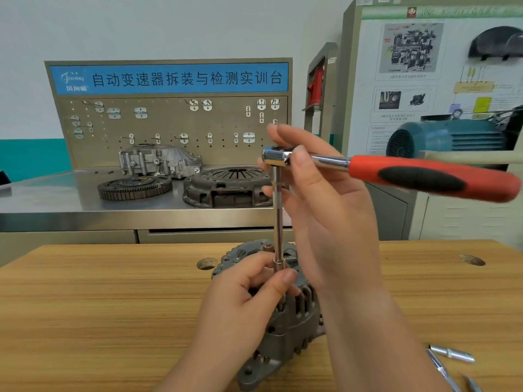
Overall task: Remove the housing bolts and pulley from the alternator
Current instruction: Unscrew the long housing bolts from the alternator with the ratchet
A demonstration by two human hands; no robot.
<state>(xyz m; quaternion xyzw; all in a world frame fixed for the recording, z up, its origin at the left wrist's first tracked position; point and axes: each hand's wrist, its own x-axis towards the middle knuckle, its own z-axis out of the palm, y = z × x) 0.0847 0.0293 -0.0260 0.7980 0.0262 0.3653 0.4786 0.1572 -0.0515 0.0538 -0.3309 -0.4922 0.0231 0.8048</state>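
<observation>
A grey alternator (294, 326) stands on the wooden table (99, 306) in front of me. A ratchet (424, 176) with a red and black handle carries a long chrome extension bar (278, 222) that runs straight down onto the alternator housing. My right hand (319, 199) holds the ratchet's chrome head, thumb in front and fingers behind it. My left hand (249, 295) pinches the bottom of the extension where a socket meets the housing. The bolt under the socket is hidden. I cannot see the pulley.
Chrome tools (450, 356) lie at the table's right front. Two round holes (206, 263) mark the tabletop. Behind it is a steel bench (56, 199) with a flywheel (134, 188), a clutch cover (226, 186), a gearbox casing (158, 161) and a pegboard (169, 123).
</observation>
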